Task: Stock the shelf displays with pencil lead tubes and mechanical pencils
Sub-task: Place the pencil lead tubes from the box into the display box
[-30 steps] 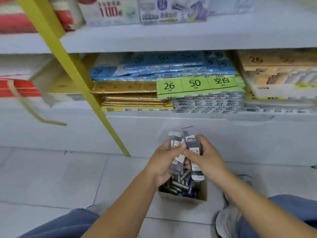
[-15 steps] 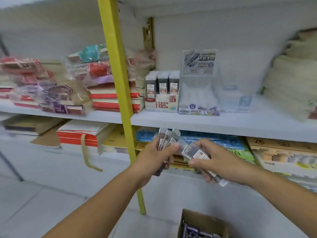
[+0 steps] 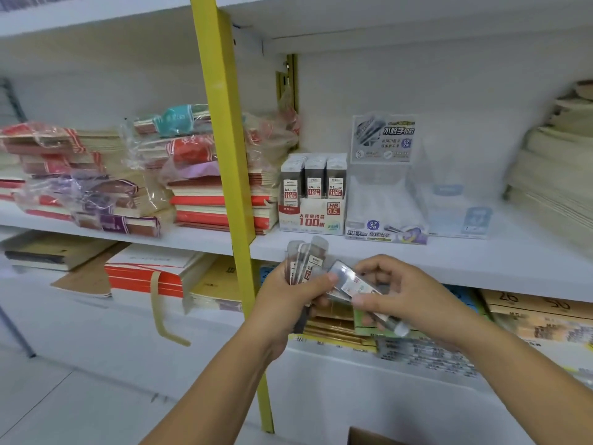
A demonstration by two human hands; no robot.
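Closest to the viewer, two bare forearms reach up from the bottom edge toward a white shelf unit. The left hand (image 3: 290, 292) is closed around a loose bunch of lead tubes (image 3: 306, 256), which stand nearly upright, caps up, fanned a little above the fist. The right hand (image 3: 406, 292) pinches a single tube (image 3: 357, 289) between thumb and fingertips; its long axis runs slantwise, upper end toward the left thumb, lower end down and right past the palm. The two hands nearly touch in front of the shelf edge.

Just beyond, on the shelf, sits a white display box (image 3: 313, 216) with three rows of upright tubes that look nearly full. Beside it on the right stands a clear pencil display (image 3: 385, 187). A yellow post (image 3: 224, 155) rises to the left, with notebook stacks (image 3: 221, 203) behind it.

Likely risks: the fanned bunch is held loosely, so a tube could slip and drop; pushing one into a crowded row could tip its neighbours or shove the light box backward.
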